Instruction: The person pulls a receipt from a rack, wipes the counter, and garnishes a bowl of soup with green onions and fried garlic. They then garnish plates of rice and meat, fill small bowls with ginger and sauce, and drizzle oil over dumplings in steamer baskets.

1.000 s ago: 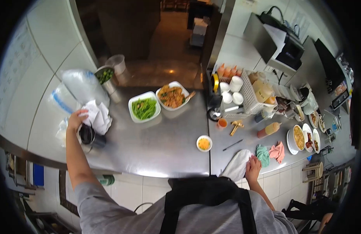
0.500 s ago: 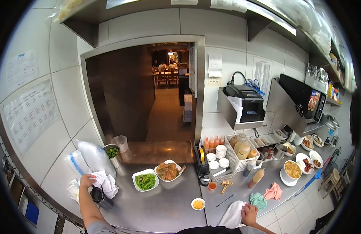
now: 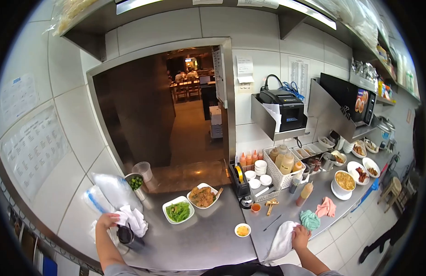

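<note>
At the left, my left hand [image 3: 107, 220] is closed on the edge of some crumpled white paper slips [image 3: 135, 221]. Just below them stands a dark cup [image 3: 126, 235], partly covered by the paper. My right hand [image 3: 301, 236] rests closed on a white cloth [image 3: 282, 243] at the counter's front edge, its fingers bunching the fabric. A green cloth [image 3: 310, 220] and a pink cloth [image 3: 326, 207] lie close by it. A small white bowl of yellow food [image 3: 242, 230] sits between my hands.
A dish of green vegetables [image 3: 178, 210] and a dish of brown food [image 3: 203, 196] stand before the pass window. Sauce bottles fill a white basket [image 3: 280, 174]. A noodle bowl [image 3: 345, 181] stands at right. A person's dark-clothed leg [image 3: 390, 234] shows at far right.
The view has shifted slightly. My left hand stays at the paper slips and my right on the white cloth, which looks a little more gathered. A person's leg has come into view at right.
</note>
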`<action>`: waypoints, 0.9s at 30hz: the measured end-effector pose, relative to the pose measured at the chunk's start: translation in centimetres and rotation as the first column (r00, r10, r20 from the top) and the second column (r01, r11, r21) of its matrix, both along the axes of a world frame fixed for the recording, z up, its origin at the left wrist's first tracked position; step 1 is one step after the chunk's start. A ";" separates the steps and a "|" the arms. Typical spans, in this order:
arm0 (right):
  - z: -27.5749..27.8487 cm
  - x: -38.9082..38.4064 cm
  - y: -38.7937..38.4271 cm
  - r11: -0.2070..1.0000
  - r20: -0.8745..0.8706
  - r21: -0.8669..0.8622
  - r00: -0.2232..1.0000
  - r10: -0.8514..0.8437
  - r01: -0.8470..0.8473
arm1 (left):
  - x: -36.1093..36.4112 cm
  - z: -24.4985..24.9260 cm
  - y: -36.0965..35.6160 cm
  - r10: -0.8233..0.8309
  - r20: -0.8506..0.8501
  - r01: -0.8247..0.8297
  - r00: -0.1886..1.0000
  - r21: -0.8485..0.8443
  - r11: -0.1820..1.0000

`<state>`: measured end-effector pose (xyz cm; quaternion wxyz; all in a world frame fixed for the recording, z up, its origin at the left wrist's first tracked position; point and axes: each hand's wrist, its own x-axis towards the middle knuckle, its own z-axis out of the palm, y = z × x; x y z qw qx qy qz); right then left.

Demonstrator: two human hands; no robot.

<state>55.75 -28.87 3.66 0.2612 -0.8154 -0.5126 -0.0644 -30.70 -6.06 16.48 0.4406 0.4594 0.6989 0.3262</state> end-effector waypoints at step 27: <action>0.7 -7.8 2.4 0.886 0.183 -0.026 0.873 -0.451 0.463 | -2.0 -5.6 5.9 -0.684 -0.535 0.808 0.496 -0.005 0.589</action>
